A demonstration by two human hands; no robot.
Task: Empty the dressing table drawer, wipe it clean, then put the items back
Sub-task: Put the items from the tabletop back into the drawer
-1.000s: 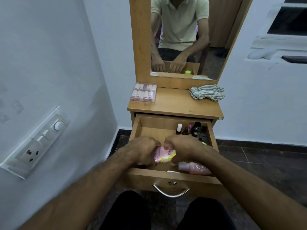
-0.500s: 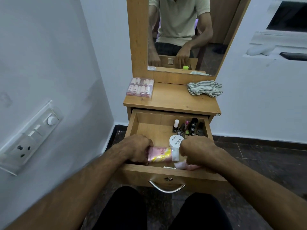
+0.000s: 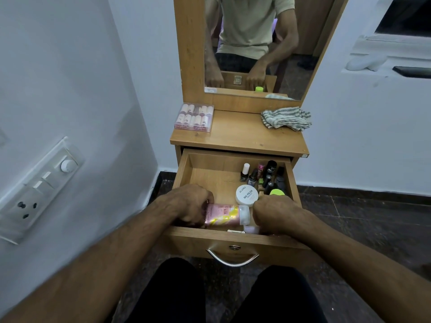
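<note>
Down at the front, the drawer stands pulled well out of the dressing table, its left half bare wood back to the rear wall, its right half crowded. Both hands sit at the front edge, just behind the front panel with its metal handle. The left hand has its fingers curled down in a grip round the base end of a pink tube, which lies on its side along the front of the drawer, white cap pointing right. Behind the cap a round white tub marked nail polish lies flat. The right hand is curled into a grip over a pale pink thing at the front right; whether the fingers actually clamp it I cannot tell, since the knuckles hide them. A green cap shows just behind that hand, and small bottles stand packed in the right rear corner.

On the tabletop, a clear box of small bottles lies at the back left and a striped cloth is bunched at the back right, with bare wood between them. A mirror rises behind. White walls close in on both sides, with a switch panel on the left one; the floor is dark tile.
</note>
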